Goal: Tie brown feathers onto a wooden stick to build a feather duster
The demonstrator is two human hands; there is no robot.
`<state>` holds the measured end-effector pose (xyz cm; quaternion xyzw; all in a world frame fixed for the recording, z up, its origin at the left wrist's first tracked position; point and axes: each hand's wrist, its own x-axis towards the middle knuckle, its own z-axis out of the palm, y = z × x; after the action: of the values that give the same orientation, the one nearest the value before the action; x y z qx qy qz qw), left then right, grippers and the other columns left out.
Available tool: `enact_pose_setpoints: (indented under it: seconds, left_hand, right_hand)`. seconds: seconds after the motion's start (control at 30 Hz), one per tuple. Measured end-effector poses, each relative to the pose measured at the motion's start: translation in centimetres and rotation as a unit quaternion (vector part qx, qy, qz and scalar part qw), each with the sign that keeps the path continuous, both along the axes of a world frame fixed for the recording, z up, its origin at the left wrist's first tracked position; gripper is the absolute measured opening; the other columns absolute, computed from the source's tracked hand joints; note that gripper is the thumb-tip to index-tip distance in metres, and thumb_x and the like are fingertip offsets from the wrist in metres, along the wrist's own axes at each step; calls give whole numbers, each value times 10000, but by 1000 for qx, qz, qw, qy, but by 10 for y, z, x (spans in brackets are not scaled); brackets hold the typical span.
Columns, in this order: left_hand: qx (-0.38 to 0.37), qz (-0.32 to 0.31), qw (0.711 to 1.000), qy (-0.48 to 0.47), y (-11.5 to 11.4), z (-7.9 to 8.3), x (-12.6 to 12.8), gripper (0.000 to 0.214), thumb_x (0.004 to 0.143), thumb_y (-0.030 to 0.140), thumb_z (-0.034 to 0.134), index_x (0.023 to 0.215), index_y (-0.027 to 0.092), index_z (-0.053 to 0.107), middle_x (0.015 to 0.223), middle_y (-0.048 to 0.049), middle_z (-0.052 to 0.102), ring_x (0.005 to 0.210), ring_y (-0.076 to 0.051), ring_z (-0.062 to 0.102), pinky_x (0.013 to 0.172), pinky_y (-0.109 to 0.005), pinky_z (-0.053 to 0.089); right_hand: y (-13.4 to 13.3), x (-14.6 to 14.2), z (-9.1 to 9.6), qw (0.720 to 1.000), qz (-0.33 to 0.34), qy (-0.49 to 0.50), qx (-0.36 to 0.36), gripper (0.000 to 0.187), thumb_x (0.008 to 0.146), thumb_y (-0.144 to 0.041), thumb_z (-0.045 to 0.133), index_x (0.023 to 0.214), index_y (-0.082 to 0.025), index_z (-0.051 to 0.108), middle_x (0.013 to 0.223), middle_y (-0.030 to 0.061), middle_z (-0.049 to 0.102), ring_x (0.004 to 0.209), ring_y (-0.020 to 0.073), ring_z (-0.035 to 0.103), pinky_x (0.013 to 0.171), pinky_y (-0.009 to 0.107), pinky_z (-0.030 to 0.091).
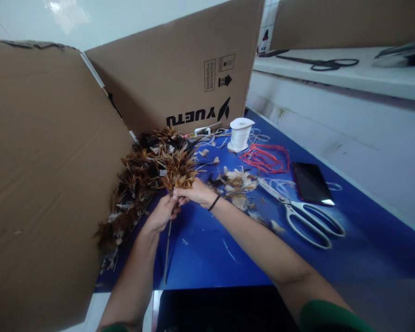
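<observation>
A feather duster with brown and golden feathers point(178, 168) points away from me. Its thin stick point(167, 256) runs back toward the table's near edge. My left hand point(162, 213) is closed around the stick just below the feathers. Touching it from the other side, my right hand point(193, 191) is closed at the base of the plumes, with a dark band on its wrist. The fingertips overlap, so any small thing pinched between them is hidden. More brown, black and white feathers point(133, 180) are heaped to the left and behind.
Loose pale feathers point(240, 180) lie right of my hands, near large scissors point(307, 219). Beyond are a white spool point(240, 136), red cord point(266, 158) and a dark phone point(313, 183). Cardboard walls point(173, 69) enclose the blue table's point(210, 258) left and back. Black scissors point(327, 63) lie on a ledge.
</observation>
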<state>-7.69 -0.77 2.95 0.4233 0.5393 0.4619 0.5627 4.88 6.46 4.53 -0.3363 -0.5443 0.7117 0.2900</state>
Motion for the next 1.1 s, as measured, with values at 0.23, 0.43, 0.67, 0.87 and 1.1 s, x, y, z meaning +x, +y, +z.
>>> enact_pose_setpoints:
  seconds: [0.23, 0.43, 0.67, 0.87, 1.1]
  left_hand:
    - [4, -9, 1000, 17, 0, 0, 3, 422, 749, 543, 584, 788, 136, 481, 646, 34, 381, 450, -20, 304, 347, -124, 133]
    - [2, 48, 997, -55, -2, 8, 2, 472, 645, 522, 700, 776, 143, 452, 605, 57, 353, 448, -17, 315, 352, -115, 131]
    - [21, 63, 984, -167, -2, 16, -3, 434, 667, 407, 731, 713, 155, 380, 622, 55, 357, 452, -2, 283, 362, -112, 135]
    - [39, 86, 971, -218, 1, 13, -9, 412, 687, 383, 723, 692, 149, 385, 620, 52, 349, 462, -6, 285, 362, -120, 148]
    - [32, 108, 962, -247, 3, 11, -12, 430, 667, 375, 741, 688, 156, 372, 620, 50, 361, 459, -8, 294, 363, -123, 139]
  right_hand:
    - [0, -2, -4, 996, -16, -29, 89, 14, 672, -135, 624, 666, -122, 623, 508, -13, 572, 426, 84, 520, 382, 184, 442]
    - [3, 5, 4, 992, 4, 6, 125, 69, 641, -164, 654, 670, -129, 602, 512, -51, 521, 419, 53, 436, 388, 174, 365]
    - [81, 23, -13, 890, -144, -240, 361, 267, 754, -79, 522, 948, -144, 694, 904, 42, 712, 808, 132, 645, 765, 224, 488]
    - [152, 16, -27, 783, -121, -422, 440, 372, 806, -64, 430, 1034, -195, 694, 1099, 70, 672, 1053, 195, 591, 926, 276, 418]
    - [175, -2, -44, 716, -14, -491, 496, 342, 832, -84, 426, 1043, -175, 679, 1097, 135, 640, 1083, 235, 544, 892, 316, 416]
